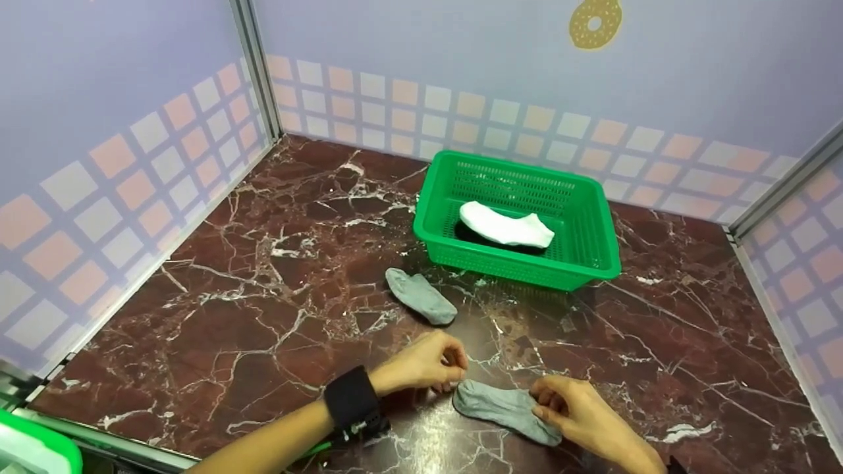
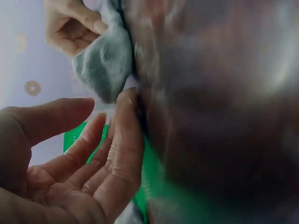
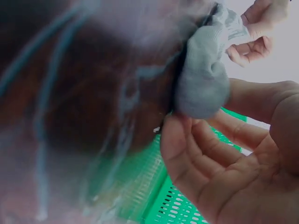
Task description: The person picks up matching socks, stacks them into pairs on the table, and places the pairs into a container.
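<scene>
A grey sock (image 1: 504, 408) lies flat near the front of the marbled tabletop, between the two hands. At its left end is my left hand (image 1: 428, 362), fingers loosely bent and the thumb apart from them; the left wrist view shows nothing held in it. My right hand (image 1: 576, 411) is at the sock's right part, its thumb touching the fabric. In the right wrist view, that thumb's tip is hidden behind the sock's rounded end, with the fingers (image 3: 184, 156) beside it. A second grey sock (image 1: 421, 296) lies farther back.
A green perforated basket (image 1: 517, 266) stands toward the back wall, holding a white sock (image 1: 506, 225) and something dark under it. At the lower left corner is part of another green container (image 1: 56, 438). Tiled-pattern panels (image 1: 369, 108) enclose the tabletop (image 1: 257, 342).
</scene>
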A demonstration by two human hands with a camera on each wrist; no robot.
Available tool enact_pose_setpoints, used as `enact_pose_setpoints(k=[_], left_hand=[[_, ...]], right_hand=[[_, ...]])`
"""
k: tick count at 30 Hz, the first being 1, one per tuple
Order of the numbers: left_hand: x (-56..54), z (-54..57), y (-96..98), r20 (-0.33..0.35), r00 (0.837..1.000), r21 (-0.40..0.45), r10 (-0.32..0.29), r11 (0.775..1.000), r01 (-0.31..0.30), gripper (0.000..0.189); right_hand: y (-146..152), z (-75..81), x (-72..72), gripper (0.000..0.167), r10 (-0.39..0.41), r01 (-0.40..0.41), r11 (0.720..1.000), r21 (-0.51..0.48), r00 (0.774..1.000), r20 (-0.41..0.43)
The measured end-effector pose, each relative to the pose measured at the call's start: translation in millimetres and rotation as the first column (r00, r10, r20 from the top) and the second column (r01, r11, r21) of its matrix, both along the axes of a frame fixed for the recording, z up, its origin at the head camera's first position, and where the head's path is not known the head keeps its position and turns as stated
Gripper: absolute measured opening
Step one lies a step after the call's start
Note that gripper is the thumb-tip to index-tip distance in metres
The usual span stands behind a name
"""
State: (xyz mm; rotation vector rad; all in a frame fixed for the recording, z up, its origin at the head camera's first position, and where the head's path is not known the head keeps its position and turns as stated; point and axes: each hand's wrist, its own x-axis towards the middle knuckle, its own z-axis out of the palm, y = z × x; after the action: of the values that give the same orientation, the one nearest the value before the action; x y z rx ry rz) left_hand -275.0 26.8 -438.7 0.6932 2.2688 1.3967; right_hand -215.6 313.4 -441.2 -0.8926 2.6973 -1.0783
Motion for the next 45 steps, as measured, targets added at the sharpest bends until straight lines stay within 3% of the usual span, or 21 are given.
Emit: enact_pose_setpoints(k=[2,5,6,8,9,11,12,15,18,20,23,26,29,32,34,36,39,41,43,44,45], left_hand=[[-5.3,4.5,-6.5,-0.006,0.999,-0.017,0.051,0.999,-0.051,0.004],[-20.2,10.8,-20.5,-0.121,0.980,-0.055,0.155,0.985,-0.163,0.006],[-27.1,12.2,-25.7,-0.207,0.959,-0.082,0.196,0.973,-0.217,0.006],[-43.0,15.4,-35.9,-0.357,0.892,-0.143,0.276,0.928,-0.344,0.011],[-51.8,16.7,-40.7,-0.427,0.850,-0.179,0.308,0.893,-0.414,0.017],[-69.0,18.7,-49.2,-0.503,0.793,-0.255,0.345,0.817,-0.517,0.032],[-77.2,18.7,-52.8,-0.515,0.781,-0.287,0.353,0.788,-0.545,0.037],[-95.2,16.9,-61.0,-0.455,0.822,-0.399,0.343,0.747,-0.532,0.041],[-102.9,13.0,-62.3,-0.407,0.852,-0.418,0.330,0.762,-0.495,0.026],[-101.7,11.9,-61.6,-0.418,0.845,-0.358,0.333,0.794,-0.490,0.020],[-93.2,12.4,-56.9,-0.495,0.799,-0.158,0.340,0.869,-0.468,0.018],[-80.4,18.1,-45.0,-0.564,0.756,0.050,0.332,0.928,-0.369,0.023],[-63.2,27.9,-26.4,-0.606,0.726,0.203,0.324,0.946,-0.252,0.028],[-39.4,35.9,-5.6,-0.663,0.686,0.280,0.299,0.949,-0.143,0.031],[-23.2,36.9,7.3,-0.741,0.624,0.275,0.248,0.960,-0.055,0.030],[-9.0,36.2,18.9,-0.830,0.533,0.211,0.165,0.977,0.027,0.028],[4.7,34.1,30.2,-0.927,0.372,0.083,0.041,0.992,0.098,0.027],[9.5,33.3,32.9,-0.958,0.288,0.031,-0.006,0.992,0.124,0.028],[11.0,31.9,32.7,-0.972,0.235,0.043,0.005,0.987,0.157,0.029],[10.4,31.2,32.3,-0.975,0.220,0.069,0.030,0.983,0.172,0.028],[9.3,30.6,31.7,-0.974,0.217,0.103,0.063,0.978,0.180,0.027]], right_hand=[[-2,0.6,-0.8,0.014,0.003,-0.003,1.000,-0.007,0.999,-0.053],[-4,2.8,-1.3,0.017,-0.018,0.016,1.000,-0.014,0.987,-0.163],[-5,3.5,-1.4,0.018,-0.030,0.027,0.999,-0.020,0.981,-0.191],[-7,5.2,-1.2,0.018,-0.056,0.051,0.998,-0.027,0.969,-0.239],[-8,5.8,-1.2,0.017,-0.068,0.062,0.998,-0.032,0.965,-0.255],[-9,6.4,-0.8,0.018,-0.088,0.080,0.996,-0.043,0.959,-0.269],[-10,6.4,-0.6,0.018,-0.095,0.085,0.995,-0.048,0.957,-0.273],[-14,5.7,0.0,0.020,-0.110,0.098,0.993,-0.060,0.956,-0.272],[-19,5.5,-1.0,0.021,-0.119,0.100,0.992,-0.079,0.954,-0.276],[-23,7.9,-2.6,0.021,-0.113,0.090,0.991,-0.096,0.953,-0.280],[-32,15.4,-5.5,0.021,-0.093,0.058,0.989,-0.135,0.959,-0.268],[-43,26.8,-7.0,0.021,-0.103,0.065,0.979,-0.194,0.976,-0.192],[-56,39.9,-9.4,0.022,-0.176,0.158,0.949,-0.274,0.984,-0.041],[-70,53.1,-14.4,0.032,-0.230,0.273,0.886,-0.374,0.961,0.156],[-76,59.8,-18.6,0.039,-0.179,0.314,0.823,-0.474,0.935,0.308],[-80,64.7,-23.5,0.046,-0.081,0.352,0.744,-0.567,0.891,0.447],[-79,68.3,-28.2,0.050,0.049,0.423,0.628,-0.653,0.816,0.576],[-75,68.4,-29.4,0.045,0.037,0.467,0.595,-0.654,0.797,0.603],[-70,67.1,-28.9,0.036,0.016,0.480,0.580,-0.658,0.801,0.598],[-67,65.8,-28.4,0.033,0.002,0.484,0.574,-0.660,0.806,0.592],[-64,65.2,-27.6,0.032,-0.010,0.481,0.576,-0.661,0.812,0.583]])
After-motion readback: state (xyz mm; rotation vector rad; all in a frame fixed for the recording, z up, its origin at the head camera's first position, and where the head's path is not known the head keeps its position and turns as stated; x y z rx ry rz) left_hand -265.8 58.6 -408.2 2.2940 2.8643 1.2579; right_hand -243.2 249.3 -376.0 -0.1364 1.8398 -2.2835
